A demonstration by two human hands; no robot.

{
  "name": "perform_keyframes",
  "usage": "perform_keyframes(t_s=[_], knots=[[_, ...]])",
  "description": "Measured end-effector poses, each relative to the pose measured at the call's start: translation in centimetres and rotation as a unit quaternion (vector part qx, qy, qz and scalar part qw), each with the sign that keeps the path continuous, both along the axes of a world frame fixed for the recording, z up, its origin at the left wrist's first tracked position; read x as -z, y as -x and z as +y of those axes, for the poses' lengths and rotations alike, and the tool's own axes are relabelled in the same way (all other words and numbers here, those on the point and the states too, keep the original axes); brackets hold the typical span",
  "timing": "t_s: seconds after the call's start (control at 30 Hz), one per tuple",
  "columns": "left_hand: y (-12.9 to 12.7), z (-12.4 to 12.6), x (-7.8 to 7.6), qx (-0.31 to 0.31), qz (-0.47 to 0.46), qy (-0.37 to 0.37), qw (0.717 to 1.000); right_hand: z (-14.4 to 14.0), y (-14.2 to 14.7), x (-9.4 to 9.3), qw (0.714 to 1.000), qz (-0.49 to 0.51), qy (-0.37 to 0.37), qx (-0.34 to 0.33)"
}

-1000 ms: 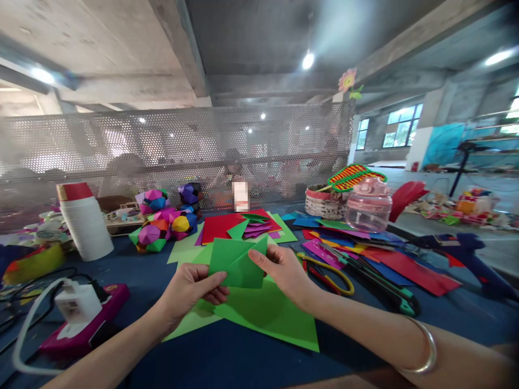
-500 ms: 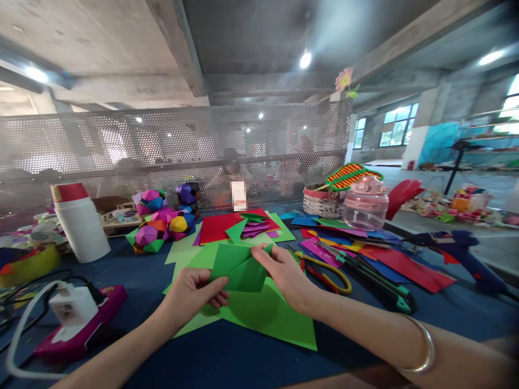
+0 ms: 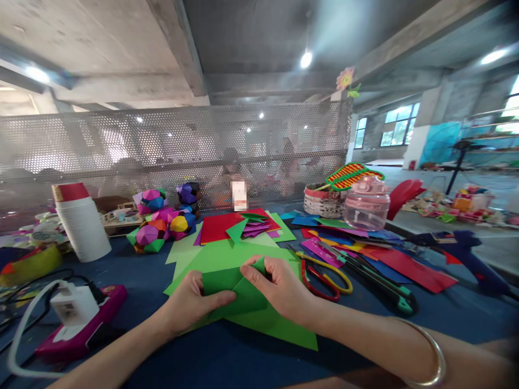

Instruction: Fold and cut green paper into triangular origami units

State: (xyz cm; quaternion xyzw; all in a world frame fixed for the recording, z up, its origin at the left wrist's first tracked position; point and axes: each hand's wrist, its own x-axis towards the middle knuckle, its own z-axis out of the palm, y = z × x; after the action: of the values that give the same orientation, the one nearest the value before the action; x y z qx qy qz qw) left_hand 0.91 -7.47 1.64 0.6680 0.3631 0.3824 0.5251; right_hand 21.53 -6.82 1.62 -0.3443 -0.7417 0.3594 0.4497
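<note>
both hands, left hand [image 3: 190, 302] and right hand [image 3: 279, 286], pinch the folded green paper [image 3: 237, 294] at lower centre; uneven finger pressure could skew the crease or shift loose green sheets [image 3: 227, 259] beneath.

No text, label, brand, number or sign can be read anywhere in the view. The white charger [image 3: 73, 307] on the magenta box [image 3: 81, 330] bears a small grey mark, too blurred to make out, and the stack of white cups [image 3: 82, 222] shows only a plain red band.
</note>
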Motion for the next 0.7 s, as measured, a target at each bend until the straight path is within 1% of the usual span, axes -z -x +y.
perform_keyframes(t_s=[0.2, 0.4, 0.53, 0.7], knots=[[0.20, 0.24, 0.23, -0.005, -0.045, 0.018, 0.999, 0.41, 0.03, 0.14, 0.998, 0.051, 0.038, -0.002], [0.14, 0.17, -0.10, -0.041, -0.051, 0.018, 0.998, 0.86, 0.09, 0.65, 0.996, 0.060, 0.068, -0.026], [0.17, 0.19, 0.27, -0.049, -0.059, 0.033, 0.997, 0.62, 0.18, 0.61, 0.998, 0.034, 0.052, 0.019], [0.29, 0.47, 0.62, -0.042, -0.064, 0.045, 0.996, 0.38, 0.19, 0.19, 0.998, 0.024, 0.048, -0.014]])
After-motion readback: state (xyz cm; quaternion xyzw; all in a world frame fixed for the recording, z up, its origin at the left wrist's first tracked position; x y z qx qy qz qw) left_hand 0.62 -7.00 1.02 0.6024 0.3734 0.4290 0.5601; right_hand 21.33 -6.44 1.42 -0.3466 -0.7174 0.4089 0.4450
